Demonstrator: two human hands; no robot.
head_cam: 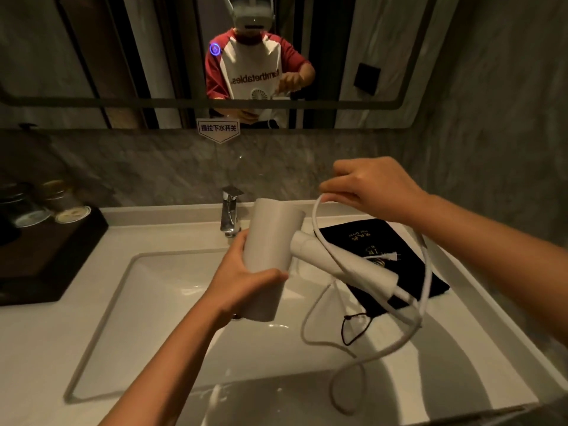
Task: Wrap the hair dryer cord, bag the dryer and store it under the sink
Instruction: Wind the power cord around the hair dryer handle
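Observation:
My left hand [242, 272] grips the barrel of a white hair dryer [273, 241] held over the sink [101, 318], its handle pointing right. My right hand [372, 186] pinches the white cord [316, 210] above the handle, and a loop of it crosses the handle. More cord hangs in loose curves down over the basin. The white plug [384, 257] lies on a black drawstring bag [399, 256] with gold print, flat on the counter right of the sink. The bag's black drawstring [353, 329] dangles over the sink rim.
A chrome faucet [230, 213] stands behind the basin. A dark tray [46, 256] with glass jars [61, 201] sits on the counter at the left. A mirror [153, 56] spans the wall above, with a small sign [218, 128] at its lower edge.

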